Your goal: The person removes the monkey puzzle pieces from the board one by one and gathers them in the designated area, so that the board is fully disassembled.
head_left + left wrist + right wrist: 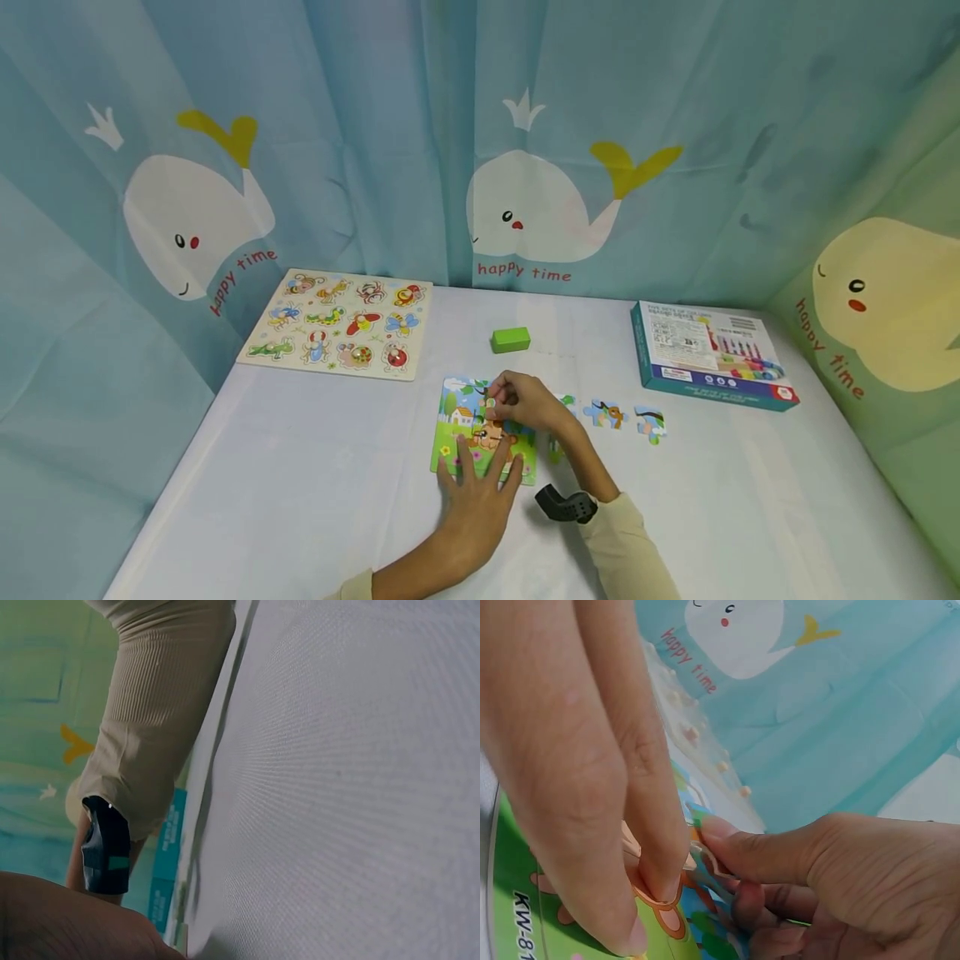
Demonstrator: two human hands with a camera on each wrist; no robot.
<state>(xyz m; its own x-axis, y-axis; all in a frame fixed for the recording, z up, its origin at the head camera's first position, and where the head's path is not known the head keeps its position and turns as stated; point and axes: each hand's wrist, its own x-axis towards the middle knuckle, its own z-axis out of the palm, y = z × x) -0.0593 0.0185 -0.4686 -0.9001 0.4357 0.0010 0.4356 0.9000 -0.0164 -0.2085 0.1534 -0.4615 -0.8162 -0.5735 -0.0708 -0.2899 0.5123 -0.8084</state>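
A jigsaw puzzle [448, 421] with a house, grass and a brown animal lies on the table. My left hand [477, 510] rests on its lower part, fingers spread and fingertips pressing the picture. At the puzzle's upper part, my right hand [531, 403] pinches a puzzle piece [706, 859] between thumb and fingers. In the right wrist view that piece is tilted up off the board, and the left fingers [577, 802] press down beside it. Loose puzzle pieces [606, 414] lie to the right, some partly hidden by the right forearm.
A peg board with insect pictures [337, 333] lies at the back left. Behind the puzzle sits a green block [511, 340]. A teal-edged box [712, 357] stands at the back right. Whale-print curtains [360, 150] border the white table [300, 467].
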